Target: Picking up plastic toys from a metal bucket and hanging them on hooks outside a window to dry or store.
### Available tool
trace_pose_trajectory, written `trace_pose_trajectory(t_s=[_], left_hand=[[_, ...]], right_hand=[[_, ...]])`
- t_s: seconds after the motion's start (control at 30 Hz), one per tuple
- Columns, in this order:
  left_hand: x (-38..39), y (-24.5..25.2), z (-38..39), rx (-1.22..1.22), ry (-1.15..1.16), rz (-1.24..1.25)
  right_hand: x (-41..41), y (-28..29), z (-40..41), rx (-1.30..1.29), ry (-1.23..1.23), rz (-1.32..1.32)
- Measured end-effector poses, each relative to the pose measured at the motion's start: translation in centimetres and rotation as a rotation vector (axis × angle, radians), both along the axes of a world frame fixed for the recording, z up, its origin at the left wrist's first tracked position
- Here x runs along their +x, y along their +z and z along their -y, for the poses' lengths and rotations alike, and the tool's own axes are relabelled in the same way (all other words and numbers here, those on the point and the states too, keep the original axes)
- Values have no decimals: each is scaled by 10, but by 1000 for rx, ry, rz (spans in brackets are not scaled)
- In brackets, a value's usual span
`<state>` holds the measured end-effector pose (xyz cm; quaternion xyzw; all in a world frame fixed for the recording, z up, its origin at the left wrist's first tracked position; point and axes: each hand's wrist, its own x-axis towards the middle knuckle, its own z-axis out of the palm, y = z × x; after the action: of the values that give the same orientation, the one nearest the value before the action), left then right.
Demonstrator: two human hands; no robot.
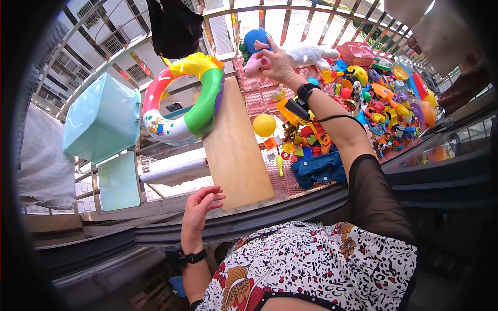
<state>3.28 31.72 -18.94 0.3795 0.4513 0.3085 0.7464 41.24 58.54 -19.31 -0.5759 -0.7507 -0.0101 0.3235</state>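
Note:
My right hand reaches far out and is closed around a pink and blue plush pig at the top middle. A white plush toy lies just to the right of it, and a small green object touches the pig's left side. Below, a yellow ball rests on pink mesh beside toy blocks. My left hand is raised near the window sill with fingers apart and nothing in it, by the lower end of a wooden board.
An inflatable swim ring leans left of the board, near a light blue plastic bin. Many loose toys are heaped on the right. Dark blue cloth lies near the window track. Metal railings surround the ledge; a black garment hangs above.

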Motion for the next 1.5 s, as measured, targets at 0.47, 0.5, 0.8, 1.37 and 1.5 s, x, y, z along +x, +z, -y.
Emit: trace_pose_trajectory(t_s=[0.47, 0.5, 0.8, 1.37, 1.5], left_hand=[[-1, -10, 6, -49, 73, -19], [1, -10, 6, -46, 67, -25], [6, -11, 2, -46, 37, -19], [-2, -9, 1, -44, 75, -43], [-4, -5, 2, -45, 79, -53]], right_hand=[[-9, -32, -1, -393, -40, 160], [-10, -33, -1, -373, -43, 113], [-7, -43, -2, -327, -55, 117], [26, -49, 2, -585, -139, -1], [42, -57, 8, -546, -383, 25]])
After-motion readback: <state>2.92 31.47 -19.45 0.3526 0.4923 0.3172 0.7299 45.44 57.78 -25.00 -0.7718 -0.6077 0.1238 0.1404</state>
